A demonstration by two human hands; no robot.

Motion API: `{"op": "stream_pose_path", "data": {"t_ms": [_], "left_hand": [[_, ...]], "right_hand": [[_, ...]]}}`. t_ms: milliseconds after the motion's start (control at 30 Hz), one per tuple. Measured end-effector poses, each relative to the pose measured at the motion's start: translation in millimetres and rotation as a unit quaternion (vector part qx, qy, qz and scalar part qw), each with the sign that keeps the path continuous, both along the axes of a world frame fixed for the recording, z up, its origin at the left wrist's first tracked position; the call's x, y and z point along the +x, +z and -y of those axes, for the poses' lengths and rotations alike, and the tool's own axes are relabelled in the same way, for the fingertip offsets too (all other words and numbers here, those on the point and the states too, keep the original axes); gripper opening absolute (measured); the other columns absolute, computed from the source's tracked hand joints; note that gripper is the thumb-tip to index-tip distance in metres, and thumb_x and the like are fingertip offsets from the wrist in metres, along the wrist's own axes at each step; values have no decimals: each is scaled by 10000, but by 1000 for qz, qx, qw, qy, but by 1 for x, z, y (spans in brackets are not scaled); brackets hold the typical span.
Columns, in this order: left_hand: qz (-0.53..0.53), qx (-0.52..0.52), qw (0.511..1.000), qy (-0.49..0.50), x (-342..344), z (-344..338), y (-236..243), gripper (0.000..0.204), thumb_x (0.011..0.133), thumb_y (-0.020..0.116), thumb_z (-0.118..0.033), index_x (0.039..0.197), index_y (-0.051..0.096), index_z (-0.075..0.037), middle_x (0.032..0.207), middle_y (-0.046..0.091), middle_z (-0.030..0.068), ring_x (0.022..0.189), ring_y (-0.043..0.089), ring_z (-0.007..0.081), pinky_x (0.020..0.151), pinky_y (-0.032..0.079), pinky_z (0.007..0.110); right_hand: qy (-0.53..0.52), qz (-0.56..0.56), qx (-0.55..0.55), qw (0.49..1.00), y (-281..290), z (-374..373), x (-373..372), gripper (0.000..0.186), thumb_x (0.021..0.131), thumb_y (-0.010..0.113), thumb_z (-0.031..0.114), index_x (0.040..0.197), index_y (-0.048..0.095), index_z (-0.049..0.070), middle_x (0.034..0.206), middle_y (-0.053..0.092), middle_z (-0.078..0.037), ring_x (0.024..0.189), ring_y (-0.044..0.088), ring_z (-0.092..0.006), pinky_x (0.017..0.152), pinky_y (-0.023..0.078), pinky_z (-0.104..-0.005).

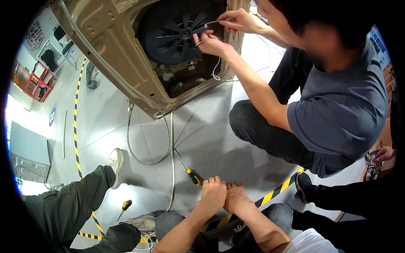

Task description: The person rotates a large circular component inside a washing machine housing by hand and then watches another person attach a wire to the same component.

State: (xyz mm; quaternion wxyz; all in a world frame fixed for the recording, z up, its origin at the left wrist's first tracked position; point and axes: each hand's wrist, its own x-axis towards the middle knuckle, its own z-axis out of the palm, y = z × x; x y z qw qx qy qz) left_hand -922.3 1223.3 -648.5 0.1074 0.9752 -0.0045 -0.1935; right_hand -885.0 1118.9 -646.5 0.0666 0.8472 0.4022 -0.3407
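My left hand [214,192] and my right hand [237,197] are side by side at the lower middle, touching, over my bent knees. Both are closed, fingers curled in; whether anything lies inside them is hidden. Just left of my left hand, a long-shafted screwdriver [194,178] with a yellow and black handle lies on the floor. Ahead stands a tan metal appliance housing [126,71], its opening showing a black round ribbed part [181,31]. At the right, a squatting co-worker [333,101] holds a thin light-coloured wire [212,22] in front of that part with both hands.
A grey hose [172,168] runs from the housing along the floor toward me. A shorter screwdriver [125,206] lies near another person's shoe [115,166] at the left. Black-and-yellow tape [270,196] crosses the floor. Another person's dark-clothed legs [337,194] reach in from the right.
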Motion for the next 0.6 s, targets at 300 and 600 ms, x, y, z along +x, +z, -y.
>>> {"op": "stream_pose_path", "data": {"t_ms": [300, 600], "left_hand": [[-2, 13, 1000, 2, 0, 2, -1, 199, 732, 634, -183, 906, 665, -91, 949, 577, 90, 918, 576, 250, 774, 446, 355], [-60, 18, 998, 11, 6, 2, 14, 219, 760, 612, -150, 964, 652, -84, 1003, 567, 97, 970, 562, 245, 808, 432, 357]], "right_hand": [[-13, 5, 15, 1000, 12, -1, 1, 392, 817, 538, 189, 1178, 512, 39, 1148, 579, -110, 1088, 539, -251, 926, 403, -367], [-18, 12, 24, 999, 11, -2, 1, 379, 815, 524, 195, 1161, 510, 40, 1159, 581, -123, 1090, 539, -251, 934, 389, -361]]}}
